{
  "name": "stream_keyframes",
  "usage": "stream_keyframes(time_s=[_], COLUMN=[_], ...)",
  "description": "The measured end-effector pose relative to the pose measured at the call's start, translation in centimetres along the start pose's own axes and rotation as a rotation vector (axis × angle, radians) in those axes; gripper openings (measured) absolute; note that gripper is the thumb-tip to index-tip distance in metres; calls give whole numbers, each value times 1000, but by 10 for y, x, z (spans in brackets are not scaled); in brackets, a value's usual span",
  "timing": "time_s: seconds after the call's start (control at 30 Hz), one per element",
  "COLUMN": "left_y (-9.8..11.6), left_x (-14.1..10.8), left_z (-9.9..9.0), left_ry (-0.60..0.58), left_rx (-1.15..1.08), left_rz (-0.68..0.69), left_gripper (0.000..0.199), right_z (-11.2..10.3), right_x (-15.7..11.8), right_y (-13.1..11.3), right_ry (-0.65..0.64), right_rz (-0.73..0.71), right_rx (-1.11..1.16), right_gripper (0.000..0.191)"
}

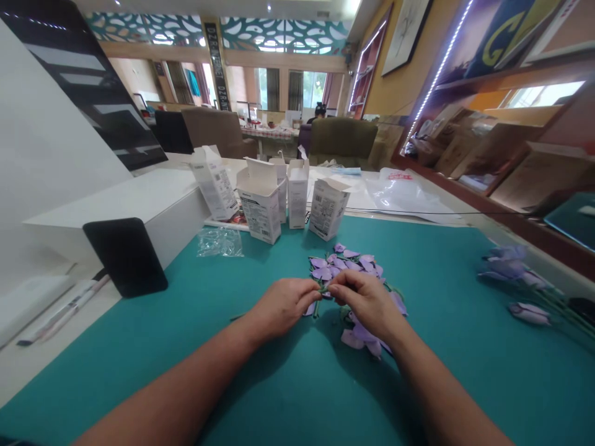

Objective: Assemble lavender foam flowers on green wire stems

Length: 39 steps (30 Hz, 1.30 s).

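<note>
My left hand (290, 303) and my right hand (365, 297) meet near the middle of the teal mat (279, 384). Both pinch a small green stem piece (324, 288) between thumb and fingertips; its exact shape is partly hidden by the fingers. Just beyond the fingertips lies a heap of pale purple petals (346, 263) mixed with green bits. More purple petals (360, 337) lie under and in front of my right hand. Off to the right, purple artificial flowers (506, 263) on green stems rest on the mat, with a closed purple bud (530, 313) beside them.
Several opened white cartons (260, 207) stand along the mat's far edge. Crumpled clear plastic (219, 241) lies before them. A black upright panel (125, 257) leans by a white box (162, 204) at left, near pens (69, 310). A plastic bag (404, 192) lies at the back right.
</note>
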State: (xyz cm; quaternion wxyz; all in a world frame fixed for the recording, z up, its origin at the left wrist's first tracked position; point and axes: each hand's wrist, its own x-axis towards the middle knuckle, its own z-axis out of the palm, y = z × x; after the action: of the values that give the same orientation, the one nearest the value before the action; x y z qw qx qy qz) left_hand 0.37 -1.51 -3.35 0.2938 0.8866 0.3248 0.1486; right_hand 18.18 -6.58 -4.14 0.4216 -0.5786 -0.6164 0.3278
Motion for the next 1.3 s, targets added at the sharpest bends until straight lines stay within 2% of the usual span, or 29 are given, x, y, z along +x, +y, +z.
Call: stream_keyframes(time_s=[0.43,0.6,0.7,0.8,0.97,1.3], left_y=[2,0,-7,-11,-9,-5], left_x=[1,2,4,5,3,4], left_z=[-1,-10,-11,-9,-10,-16], left_ry=[-27,-160,-177,-190,-225,-254], left_rx=[-167,-451,-636,-717,-684,-575], left_rz=[-74,-183,-294,-302,-303,-241], left_gripper=[30,32,36,34,26,29], right_z=[4,2,-3,-6,-4,-4], right_x=[3,6,6,6,6,3], right_y=[5,5,2,-1,-1,-3], right_ry=[-11,15,60,78,69,40], right_rz=[52,91,141,182,197,155], right_rx=[98,146,162,206,222,152], right_gripper=[17,22,26,30,33,30])
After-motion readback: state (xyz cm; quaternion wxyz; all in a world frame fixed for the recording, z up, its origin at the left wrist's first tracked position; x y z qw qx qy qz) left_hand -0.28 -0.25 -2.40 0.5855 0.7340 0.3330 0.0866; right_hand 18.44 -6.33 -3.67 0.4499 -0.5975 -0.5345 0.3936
